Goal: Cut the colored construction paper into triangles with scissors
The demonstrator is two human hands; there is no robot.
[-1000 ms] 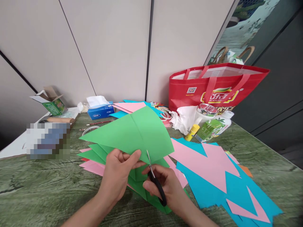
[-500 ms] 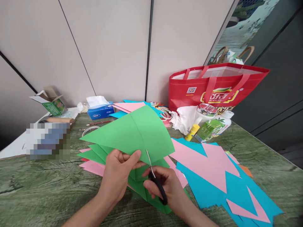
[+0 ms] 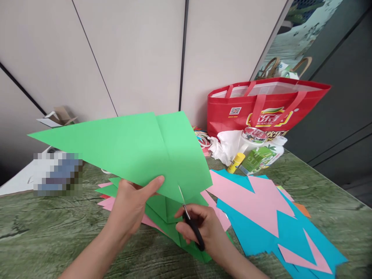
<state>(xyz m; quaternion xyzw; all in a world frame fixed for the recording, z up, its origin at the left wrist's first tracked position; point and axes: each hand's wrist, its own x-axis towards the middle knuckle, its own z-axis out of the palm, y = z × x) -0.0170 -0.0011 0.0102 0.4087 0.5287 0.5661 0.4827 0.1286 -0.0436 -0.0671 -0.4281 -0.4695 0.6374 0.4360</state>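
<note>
Spotter: Scissors in our right hand, fingers closed through the black loops. Blades point up and away, tips at the near edge of the green sheet. How wide the blades stand, we cannot tell.

Cutter: Our left hand pinches that sheet, thumb on top by the lower edge, fingers beneath. The sheet is off the worktop and tilted toward us. Its long point runs out left, and a crease runs down toward the blades.

Spotter: Judgement on the cut: we should hold the paper taut close to the blades, since that wide left wing looks likely to sag and pull the line off. Steering with the left hand and letting the scissors stay square to the edge seems the cleaner way.

Cutter: Agreed. The crease looks like the line to follow. Long bites from deep in the blades should leave fewer nicks than snips at the tips. Thumb stays clear of the blade line; it sits near it now, but apart.

Spotter: Position: the sheet lies above and ahead of both hands. The left grip is just left of the blades. The right hand is lower, under the near right corner.

Cutter: Beneath the hands lies a pile of green pieces with pink ones showing at the left. To the right, pink pieces lie on blue sheets.

Spotter: At the back stand a red bag, a glue stick and crumpled tissue, well apart from the hands.
</note>
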